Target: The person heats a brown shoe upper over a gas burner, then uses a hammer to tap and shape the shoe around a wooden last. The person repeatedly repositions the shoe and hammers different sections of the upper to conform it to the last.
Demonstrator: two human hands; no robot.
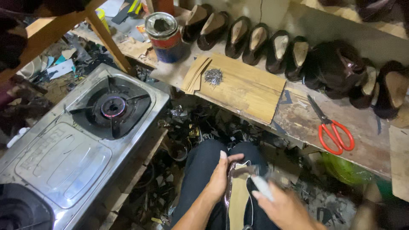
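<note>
Head view, looking down past the knees. Far left, a steel gas stove (64, 153) with one burner (113, 107) lit low and blue, close enough to be reached from the seat. Beyond it, an open glue tin (165, 36) at the bench's left end. Next right, a plywood board (243, 87) on the bench (298, 115), bearing a small heap of tacks (213, 76) and a stack of thin insoles (195, 74), all within arm's reach. Along the far wall, a row of dark shoes on lasts (281, 49), soles up, probably to keep the worked side on show. In the near middle, left hand (220, 176) curled round the left edge of a shoe (239, 194) lying sole-up on the lap, fingers clamped on it to steady it. Just right, right hand (283, 208) closed on a pale tool (262, 187), blurred, its tip at the shoe's toe end; kind of tool not clear. Further right, red scissors (334, 130) flat on the bench, handles near. Bench worn and stained; floor under it thick with dark leather scraps; room cramped and dim.
</note>
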